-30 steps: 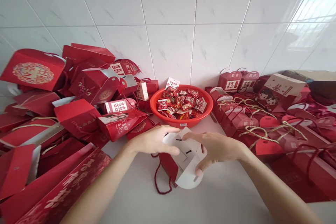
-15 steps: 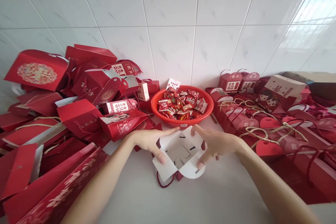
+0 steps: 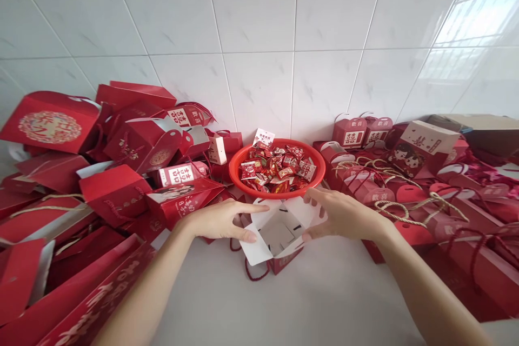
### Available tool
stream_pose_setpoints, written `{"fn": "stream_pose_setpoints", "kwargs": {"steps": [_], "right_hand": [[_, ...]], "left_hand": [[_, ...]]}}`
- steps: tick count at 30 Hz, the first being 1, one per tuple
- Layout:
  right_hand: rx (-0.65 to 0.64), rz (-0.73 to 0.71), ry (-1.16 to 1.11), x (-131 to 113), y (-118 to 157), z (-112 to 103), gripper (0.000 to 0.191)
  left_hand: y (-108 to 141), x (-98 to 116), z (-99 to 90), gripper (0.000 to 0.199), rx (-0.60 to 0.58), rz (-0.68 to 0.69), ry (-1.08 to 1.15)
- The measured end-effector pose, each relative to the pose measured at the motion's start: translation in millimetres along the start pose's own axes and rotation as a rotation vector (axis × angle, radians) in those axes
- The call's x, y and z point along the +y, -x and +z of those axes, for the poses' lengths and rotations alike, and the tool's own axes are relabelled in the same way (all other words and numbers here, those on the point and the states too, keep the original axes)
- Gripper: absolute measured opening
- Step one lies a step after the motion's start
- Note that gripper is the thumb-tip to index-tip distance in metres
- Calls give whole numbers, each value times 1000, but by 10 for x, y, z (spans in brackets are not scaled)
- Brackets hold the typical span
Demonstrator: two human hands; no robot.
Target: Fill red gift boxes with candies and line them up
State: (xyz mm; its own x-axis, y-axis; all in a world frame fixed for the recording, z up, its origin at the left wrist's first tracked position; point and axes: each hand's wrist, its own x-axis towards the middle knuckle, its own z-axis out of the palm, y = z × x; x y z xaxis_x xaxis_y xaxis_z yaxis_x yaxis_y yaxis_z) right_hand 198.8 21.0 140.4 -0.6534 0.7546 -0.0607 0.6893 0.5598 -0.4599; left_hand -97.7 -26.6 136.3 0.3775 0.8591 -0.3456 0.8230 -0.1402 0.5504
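Note:
An open red candy box (image 3: 279, 233), white inside, stands on the table with its flaps spread outward and a dark red cord handle trailing at its front left. My left hand (image 3: 225, 220) holds it by the left side, thumb over a white flap and forefinger stretched along the far edge. From the right, my right hand (image 3: 338, 215) grips the opposite flaps between thumb and curled fingers. Only small dark slots or tabs show inside the box. Just beyond it sits a red plastic basket (image 3: 267, 194) heaped with wrapped candies (image 3: 279, 165).
Red gift boxes (image 3: 115, 186), many open, are piled on the left. Rows of closed red boxes (image 3: 360, 186) with rope handles fill the right. A cardboard box (image 3: 478, 124) lies at the far right. White wall tiles (image 3: 259, 86) rise behind the table (image 3: 243, 308).
The box has moved away from me, nearer the basket, and been lowered, so more of its red outer side shows. Both hands moved with it. The camera view shifted slightly.

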Motion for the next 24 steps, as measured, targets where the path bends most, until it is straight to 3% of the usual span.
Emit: {"fn": "stream_pose_setpoints", "kwargs": {"steps": [3, 7, 11, 14, 17, 22, 24], "right_hand": [[133, -13, -110, 32, -2, -49, 40], [254, -93, -354, 136, -123, -69, 33], [447, -189, -631, 243, -474, -9, 30], [661, -85, -840, 314, -866, 88, 31], [771, 64, -919, 381, -1224, 191, 28], [787, 112, -879, 488, -1487, 272, 23], [795, 103, -845, 523, -1494, 283, 23]], "left_hand": [[55, 38, -27, 73, 8, -6, -3], [134, 62, -77, 69, 26, -20, 40], [63, 83, -160, 61, 195, 90, 135], [-211, 87, -254, 55, 343, 200, 157], [-616, 90, -348, 47, 333, 182, -2], [-1251, 48, -461, 26, 272, 88, -235], [-1439, -16, -529, 33, 300, 47, -274]]}}
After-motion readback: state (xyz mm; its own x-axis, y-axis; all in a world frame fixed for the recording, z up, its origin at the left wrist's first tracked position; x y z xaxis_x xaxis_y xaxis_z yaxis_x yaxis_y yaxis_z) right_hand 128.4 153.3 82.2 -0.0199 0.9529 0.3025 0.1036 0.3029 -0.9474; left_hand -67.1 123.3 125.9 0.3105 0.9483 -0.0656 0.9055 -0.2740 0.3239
